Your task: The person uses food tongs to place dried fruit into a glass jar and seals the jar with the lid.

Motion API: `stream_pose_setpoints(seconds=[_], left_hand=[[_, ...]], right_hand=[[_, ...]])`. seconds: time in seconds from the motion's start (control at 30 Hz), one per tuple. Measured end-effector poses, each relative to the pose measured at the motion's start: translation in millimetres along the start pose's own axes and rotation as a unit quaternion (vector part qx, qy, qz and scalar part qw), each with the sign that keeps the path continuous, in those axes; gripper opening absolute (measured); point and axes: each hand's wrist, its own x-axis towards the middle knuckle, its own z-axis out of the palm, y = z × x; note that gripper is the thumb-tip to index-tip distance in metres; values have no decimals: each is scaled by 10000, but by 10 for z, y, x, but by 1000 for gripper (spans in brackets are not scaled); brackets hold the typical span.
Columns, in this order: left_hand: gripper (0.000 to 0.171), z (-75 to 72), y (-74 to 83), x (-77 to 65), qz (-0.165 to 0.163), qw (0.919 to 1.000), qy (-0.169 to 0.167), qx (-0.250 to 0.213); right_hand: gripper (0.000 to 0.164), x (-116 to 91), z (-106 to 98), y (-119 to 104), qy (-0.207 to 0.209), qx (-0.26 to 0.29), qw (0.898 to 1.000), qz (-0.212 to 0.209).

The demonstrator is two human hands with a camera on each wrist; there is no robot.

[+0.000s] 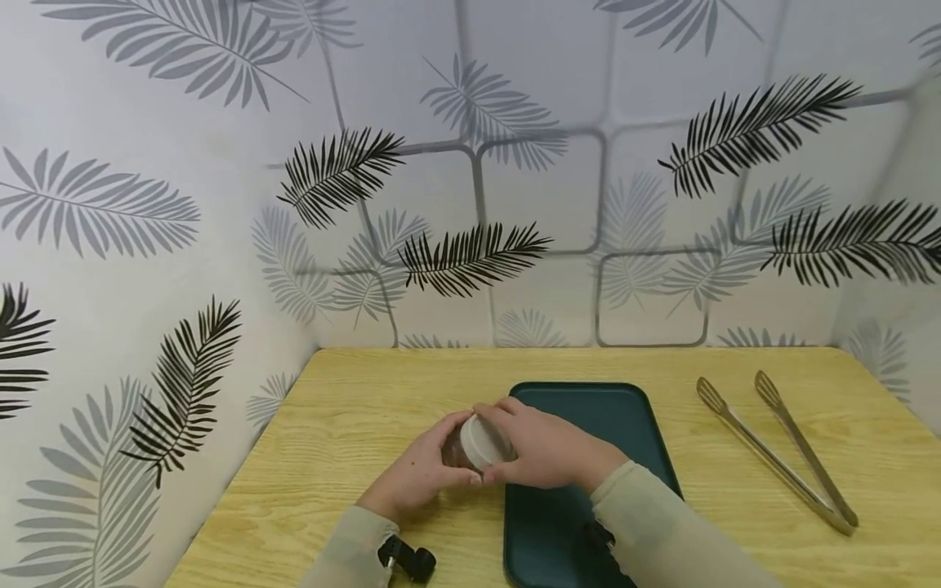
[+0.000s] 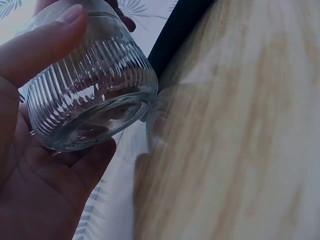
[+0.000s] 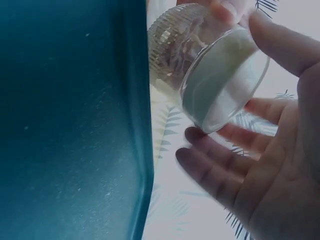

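Note:
A clear glass jar (image 2: 95, 85) with ribbed sides is tilted on its side just above the table. My left hand (image 1: 421, 472) grips its body, thumb on one side and fingers on the other. The jar's pale lid (image 1: 487, 443) points toward my right hand (image 1: 542, 445), whose thumb and fingers curl round its rim. In the right wrist view the lid (image 3: 225, 80) sits on the jar's mouth, and the fingers (image 3: 215, 175) there are slightly blurred. Whether anything is inside the jar, I cannot tell.
A dark green tray (image 1: 610, 408) lies under my right forearm, its left edge close to the jar. Metal tongs (image 1: 790, 465) rest spread on the wooden table (image 1: 353, 392) at the right. A leaf-patterned wall covering (image 1: 515, 196) stands behind the table.

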Motion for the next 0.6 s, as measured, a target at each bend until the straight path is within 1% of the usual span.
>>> stream_pose_setpoints(seconds=[0.07, 0.17, 0.3, 0.4, 0.5, 0.6], left_hand=[[89, -4, -4, -7, 0, 10000, -24, -71], [88, -4, -2, -15, -2, 9999, -35, -125], [82, 4, 21, -23, 98, 9997, -175, -170], [81, 5, 39, -30, 118, 9994, -262, -198], [83, -4, 42, -29, 95, 9993, -284, -203], [86, -19, 33, -27, 57, 9997, -242, -90]], right_hand=[[87, 2, 20, 26, -63, 44, 9997, -222], [84, 8, 30, 40, -22, -7, 9990, -444], [77, -2, -5, 8, 2, -163, 9992, -352], [78, -18, -36, -15, -52, -179, 9995, -258], [79, -26, -39, -24, -27, -145, 9995, -263], [81, -24, -5, -16, 44, -96, 9995, -303]])
